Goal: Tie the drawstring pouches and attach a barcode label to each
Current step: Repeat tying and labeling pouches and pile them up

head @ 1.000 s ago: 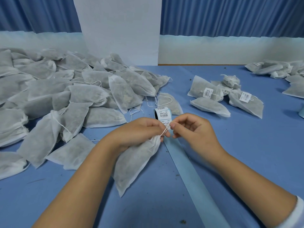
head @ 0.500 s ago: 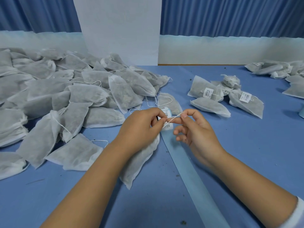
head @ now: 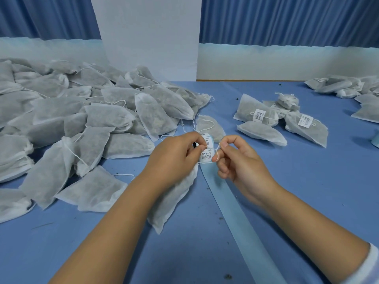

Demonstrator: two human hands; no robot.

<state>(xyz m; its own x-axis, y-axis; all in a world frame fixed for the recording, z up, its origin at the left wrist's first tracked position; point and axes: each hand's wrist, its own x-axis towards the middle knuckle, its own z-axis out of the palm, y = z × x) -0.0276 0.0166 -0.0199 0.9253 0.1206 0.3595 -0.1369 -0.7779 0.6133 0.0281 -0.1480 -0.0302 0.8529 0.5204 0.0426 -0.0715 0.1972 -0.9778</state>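
Observation:
A white mesh pouch (head: 172, 203) filled with dark material hangs below my left hand (head: 174, 154), which grips its gathered neck and pinches the white drawstring (head: 213, 149). My right hand (head: 238, 160) pinches the same string between thumb and forefinger, with a loop round a fingertip. The string runs taut between both hands. Just behind them stands the roll of barcode labels (head: 207, 147), its light blue backing strip (head: 235, 218) trailing toward me across the table.
A big heap of untied pouches (head: 71, 119) covers the left of the blue table (head: 307, 181). Labelled pouches (head: 264, 117) lie at the centre right, more pouches (head: 348, 87) at the far right. A white panel (head: 149, 37) and blue curtains stand behind.
Both hands rose and moved away from me, lifting the pouch. The right hand shifted from pinching the string beside the neck to looping it round a fingertip, pulled slightly right.

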